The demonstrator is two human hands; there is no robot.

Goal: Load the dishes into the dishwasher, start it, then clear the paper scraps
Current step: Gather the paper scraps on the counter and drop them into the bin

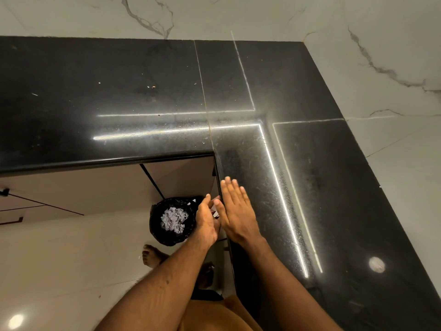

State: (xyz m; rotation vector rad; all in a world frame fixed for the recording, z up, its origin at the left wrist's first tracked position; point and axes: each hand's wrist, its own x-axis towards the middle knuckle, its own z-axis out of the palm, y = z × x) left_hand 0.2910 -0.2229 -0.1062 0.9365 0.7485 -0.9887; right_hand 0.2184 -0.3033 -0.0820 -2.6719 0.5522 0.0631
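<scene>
Sweeping paper off the table looks to us like the step in hand. No dishes and no dishwasher show, so we judge the task to be in its closing part, the clearing of the scraps.

In the head view, our only 1, our right hand [236, 211] lies flat on the near inner edge of the black table [143, 91]. Its fingers are straight and pressed together, pointing far. Our left hand [207, 220] sits just beside it, below the table's edge, with its palm turned toward the right hand. Its fingers are gently curved and close together like a scoop, pinching nothing that we can see.

Between the 2 hands a few small paper scraps [216, 214] show at the edge. We cannot tell whether they rest in the left palm or on the table's lip. Left of the hands, down on the floor [71, 259], stands a bin [156, 232] with a black liner. It holds a heap [173, 219] of pale scraps.

Next, we think, the right hand should push the pieces over the edge into the left palm. The left hand would then close lightly, move left over the bin and open. The scraps look light, so a slow, low drop suits them. A few pale specks [151, 86] lie far out on the table, too small to identify, and may need a later pass.
</scene>
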